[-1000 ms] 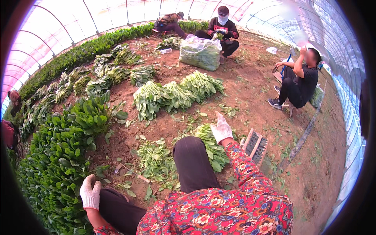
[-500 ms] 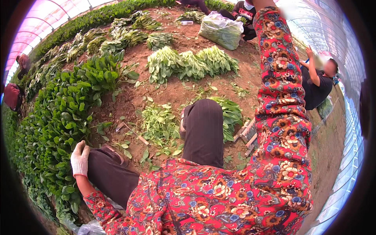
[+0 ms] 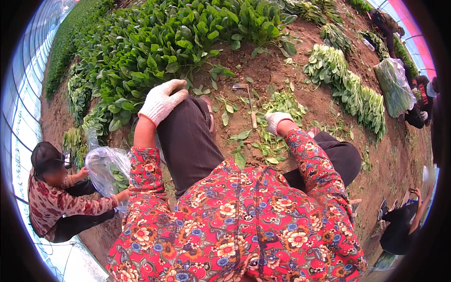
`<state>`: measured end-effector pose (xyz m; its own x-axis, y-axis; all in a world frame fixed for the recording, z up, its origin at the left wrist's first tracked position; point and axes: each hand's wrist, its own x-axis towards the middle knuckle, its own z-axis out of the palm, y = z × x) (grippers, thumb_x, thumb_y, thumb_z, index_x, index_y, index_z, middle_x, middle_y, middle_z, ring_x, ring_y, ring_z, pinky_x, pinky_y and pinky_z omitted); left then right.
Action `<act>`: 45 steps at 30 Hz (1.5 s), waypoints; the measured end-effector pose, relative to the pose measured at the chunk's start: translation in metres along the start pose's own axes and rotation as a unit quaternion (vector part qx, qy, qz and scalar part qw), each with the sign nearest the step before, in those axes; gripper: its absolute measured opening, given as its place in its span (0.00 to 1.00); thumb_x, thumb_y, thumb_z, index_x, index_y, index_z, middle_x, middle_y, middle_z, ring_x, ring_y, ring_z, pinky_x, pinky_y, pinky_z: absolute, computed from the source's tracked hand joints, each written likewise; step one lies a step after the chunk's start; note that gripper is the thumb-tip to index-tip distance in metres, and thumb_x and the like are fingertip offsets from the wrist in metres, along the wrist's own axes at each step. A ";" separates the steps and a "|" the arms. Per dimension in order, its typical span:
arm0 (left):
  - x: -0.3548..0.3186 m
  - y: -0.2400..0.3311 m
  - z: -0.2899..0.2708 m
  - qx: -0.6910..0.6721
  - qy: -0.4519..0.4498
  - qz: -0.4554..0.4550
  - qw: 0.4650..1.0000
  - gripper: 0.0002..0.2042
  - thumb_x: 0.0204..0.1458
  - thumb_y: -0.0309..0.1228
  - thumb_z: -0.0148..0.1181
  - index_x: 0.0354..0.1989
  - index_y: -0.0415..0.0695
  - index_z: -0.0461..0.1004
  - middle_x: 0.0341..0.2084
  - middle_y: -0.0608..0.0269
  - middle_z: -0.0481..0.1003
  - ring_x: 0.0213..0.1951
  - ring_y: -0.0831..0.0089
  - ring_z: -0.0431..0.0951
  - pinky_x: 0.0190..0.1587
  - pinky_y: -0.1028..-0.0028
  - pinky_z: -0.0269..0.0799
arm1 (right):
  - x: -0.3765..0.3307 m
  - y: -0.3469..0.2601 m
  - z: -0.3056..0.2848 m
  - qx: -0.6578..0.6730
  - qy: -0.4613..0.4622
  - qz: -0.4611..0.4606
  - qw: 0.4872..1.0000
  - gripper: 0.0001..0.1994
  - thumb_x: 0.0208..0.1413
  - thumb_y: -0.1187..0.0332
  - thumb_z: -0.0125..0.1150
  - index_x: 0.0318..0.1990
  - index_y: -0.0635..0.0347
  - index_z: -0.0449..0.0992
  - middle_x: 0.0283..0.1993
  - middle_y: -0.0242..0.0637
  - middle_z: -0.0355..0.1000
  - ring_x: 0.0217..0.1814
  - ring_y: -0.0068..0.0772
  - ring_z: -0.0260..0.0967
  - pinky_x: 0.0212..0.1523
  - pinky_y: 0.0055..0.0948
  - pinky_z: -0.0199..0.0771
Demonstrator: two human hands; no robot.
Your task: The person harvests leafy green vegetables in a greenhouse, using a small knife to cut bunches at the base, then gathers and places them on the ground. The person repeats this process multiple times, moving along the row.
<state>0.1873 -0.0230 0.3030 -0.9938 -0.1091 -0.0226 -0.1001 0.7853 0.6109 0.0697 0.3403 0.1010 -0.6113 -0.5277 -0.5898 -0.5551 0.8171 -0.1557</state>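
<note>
My left hand (image 3: 162,102), in a white knit glove, rests on my left knee with its fingers stretched over it. Low over the ground, my right hand (image 3: 277,122), also gloved, is at the edge of some loose green leaves (image 3: 287,104); its fingers are hidden, so I cannot see whether they hold anything. Just left of that hand lies a small sickle (image 3: 253,118) with a wooden handle, its blade pointing away from me. Growing leafy greens (image 3: 188,40), which look like spinach, stand thickly beyond my left knee.
Bundled greens (image 3: 345,84) lie in a row at the right. Farther right stands a filled clear plastic bag (image 3: 395,87). At the left a crouching person (image 3: 66,197) handles another plastic bag (image 3: 105,164). A person in black (image 3: 401,225) sits at the lower right.
My right arm has come down from high up to the leaves on the ground. The view has turned left, bringing in the crouching person. My left hand stays on my knee.
</note>
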 end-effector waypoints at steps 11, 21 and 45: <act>0.041 -0.019 -0.024 -0.197 -0.188 -0.119 0.955 0.21 0.59 0.34 0.61 0.58 0.37 0.74 0.48 0.56 0.80 0.51 0.70 0.79 0.56 0.71 0.72 | 0.083 -0.039 0.095 0.159 -0.054 0.106 0.980 0.47 0.57 0.60 0.57 0.78 0.54 0.33 0.57 0.56 0.73 0.55 0.54 0.75 0.55 0.46 0.75; 0.209 -0.148 0.097 0.309 -0.413 -0.045 0.856 0.22 0.54 0.45 0.56 0.56 0.50 0.77 0.46 0.50 0.81 0.48 0.50 0.80 0.51 0.59 0.75 | 0.125 -0.029 0.127 0.287 -0.008 0.250 0.925 0.24 0.54 0.54 0.62 0.55 0.55 0.67 0.57 0.52 0.71 0.57 0.57 0.73 0.55 0.49 0.75; 0.363 -0.233 0.247 0.635 -0.197 0.078 0.743 0.21 0.42 0.42 0.68 0.46 0.48 0.80 0.41 0.62 0.80 0.48 0.61 0.77 0.63 0.52 0.57 | 0.156 -0.020 0.069 0.488 0.244 0.116 0.830 0.16 0.58 0.67 0.53 0.51 0.64 0.68 0.43 0.45 0.67 0.45 0.45 0.69 0.51 0.41 0.69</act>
<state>-0.1622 -0.0952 -0.0427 -0.9102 0.0330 -0.4128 0.3004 0.7388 -0.6033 0.0240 0.2580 -0.0424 -0.9254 -0.1661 -0.3407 0.1864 0.5833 -0.7906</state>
